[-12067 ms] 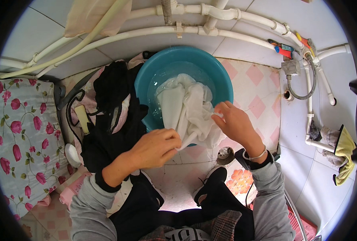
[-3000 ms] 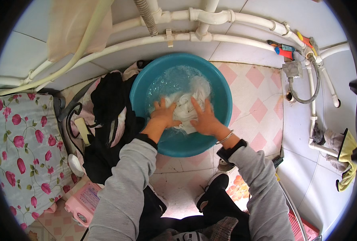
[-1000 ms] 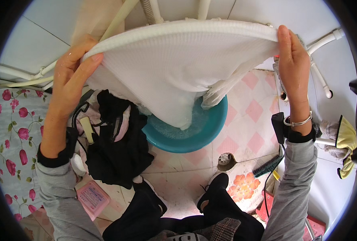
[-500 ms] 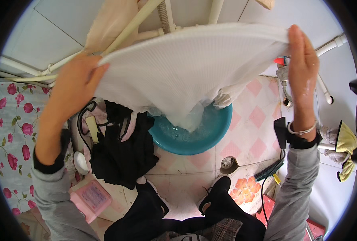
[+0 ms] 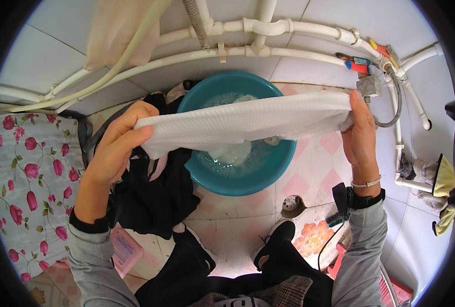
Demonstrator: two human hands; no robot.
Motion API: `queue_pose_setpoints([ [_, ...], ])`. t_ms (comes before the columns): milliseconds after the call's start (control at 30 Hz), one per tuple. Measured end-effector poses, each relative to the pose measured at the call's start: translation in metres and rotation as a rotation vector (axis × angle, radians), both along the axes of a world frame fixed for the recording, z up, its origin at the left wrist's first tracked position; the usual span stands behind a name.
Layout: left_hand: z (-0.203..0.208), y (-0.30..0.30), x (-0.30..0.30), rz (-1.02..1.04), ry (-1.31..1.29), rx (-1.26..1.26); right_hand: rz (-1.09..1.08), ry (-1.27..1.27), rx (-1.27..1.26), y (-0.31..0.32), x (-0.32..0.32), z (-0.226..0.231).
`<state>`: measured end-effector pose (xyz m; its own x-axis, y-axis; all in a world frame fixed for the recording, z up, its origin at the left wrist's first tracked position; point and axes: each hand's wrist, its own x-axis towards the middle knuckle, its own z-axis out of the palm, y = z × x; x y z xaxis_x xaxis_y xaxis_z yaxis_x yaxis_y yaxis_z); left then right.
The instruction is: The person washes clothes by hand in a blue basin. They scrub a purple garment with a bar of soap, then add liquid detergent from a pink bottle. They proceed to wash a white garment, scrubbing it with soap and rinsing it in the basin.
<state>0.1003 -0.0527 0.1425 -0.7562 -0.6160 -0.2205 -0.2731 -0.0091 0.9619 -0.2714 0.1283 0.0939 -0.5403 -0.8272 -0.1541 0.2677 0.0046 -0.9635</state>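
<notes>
over the teal basin (image 5: 237,190), white ribbed cloth (image 5: 248,120) is stretched between left hand (image 5: 119,140) and right hand (image 5: 361,135), each pinching an end of its edge. lowered since half a second ago, now a narrower band, so the spread-out hold looks eased; white fabric in the sudsy water (image 5: 248,168) is probably its lower part.

This looks like a small washroom or laundry corner of a home: pale tiled walls (image 5: 309,71) carry white pipes (image 5: 299,53) above the floor's far edge, and a flexible hose (image 5: 400,105) hangs near its far right corner. The patterned tile floor (image 5: 317,169) has a round hole (image 5: 292,205), and near its far edge a teal basin (image 5: 237,187) of sudsy water stands beside heaped dark clothes (image 5: 153,210).
</notes>
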Motion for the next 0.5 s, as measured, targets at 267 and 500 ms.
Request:
queue_pose_setpoints([
  [267, 0.015, 0.026, -0.013, 0.177, 0.184, 0.165, -0.099, -0.095, -0.029, 0.009, 0.007, 0.024],
  [500, 0.017, -0.020, -0.011, 0.377, 0.268, -0.150, -0.103, 0.801, -0.029, -0.004, 0.038, 0.071],
])
